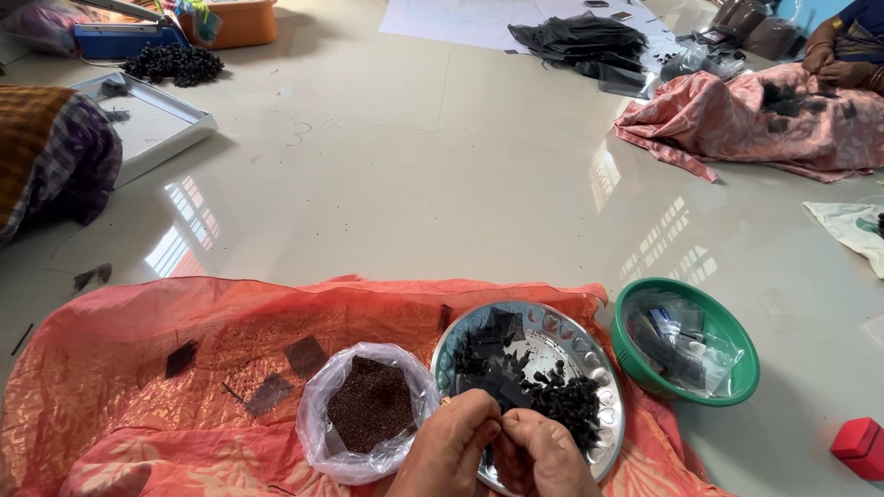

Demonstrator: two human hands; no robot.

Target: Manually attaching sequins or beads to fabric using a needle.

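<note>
Left hand (pixel 448 451) and right hand (pixel 543 457) together over near edge of steel plate (pixel 603 387), fingers (pixel 486 433) pinching something small and dark; plastic bag of brown grains (pixel 368 410) just left of plate.

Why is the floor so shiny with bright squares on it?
In the head view, the glossy floor mirrors window light, which makes pale grid-shaped glare patches; the steel plate glints too. The left hand and right hand at the bottom edge are cut off by the frame, and the far corners look stretched by the wide lens.
</note>
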